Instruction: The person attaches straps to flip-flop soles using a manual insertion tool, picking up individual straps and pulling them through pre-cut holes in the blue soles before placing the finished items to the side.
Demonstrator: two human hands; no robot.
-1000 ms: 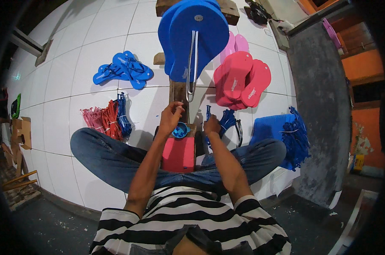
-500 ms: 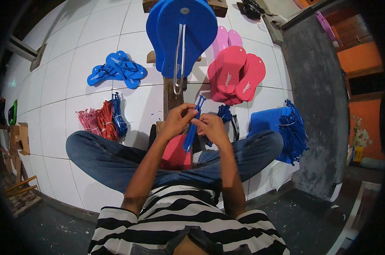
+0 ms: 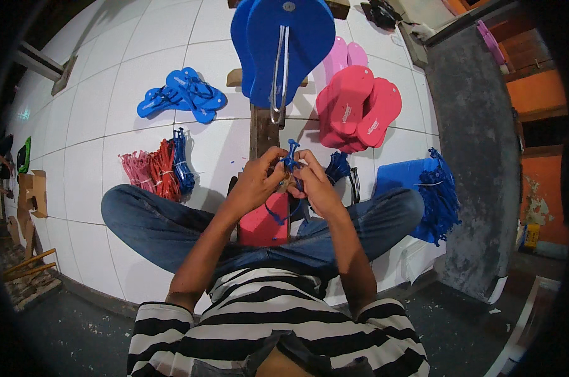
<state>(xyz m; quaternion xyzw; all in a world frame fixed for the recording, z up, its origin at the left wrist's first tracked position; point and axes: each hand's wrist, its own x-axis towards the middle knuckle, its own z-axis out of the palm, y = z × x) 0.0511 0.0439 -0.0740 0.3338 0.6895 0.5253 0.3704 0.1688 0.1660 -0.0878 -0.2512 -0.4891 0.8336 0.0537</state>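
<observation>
In front of my lap, both hands grip a blue flip-flop strap [image 3: 292,162] between bent fingers. My left hand [image 3: 259,180] pinches it from the left and my right hand [image 3: 319,187] from the right. Its plug ends point up above the fingertips, while its arms loop down below the hands. Part of the strap is hidden by my fingers. Beyond my hands, blue foam soles [image 3: 306,53] sit on a wooden stand [image 3: 263,135], with a long metal loop [image 3: 276,94] lying over them. A red-pink foam piece [image 3: 259,227] lies under my hands, between my legs.
At left lie blue flip-flops [image 3: 182,94] with straps, plus pink [image 3: 136,171], red [image 3: 164,164] and blue strap bundles [image 3: 182,162]. Red-pink soles [image 3: 353,110] are stacked right of the stand. A large blue strap bundle [image 3: 438,195] rests beside my right knee.
The strap was held long and straight; now its arms are spread and curve below my hands. My fingers have moved closer together near its plug ends. The whole view has shifted slightly.
</observation>
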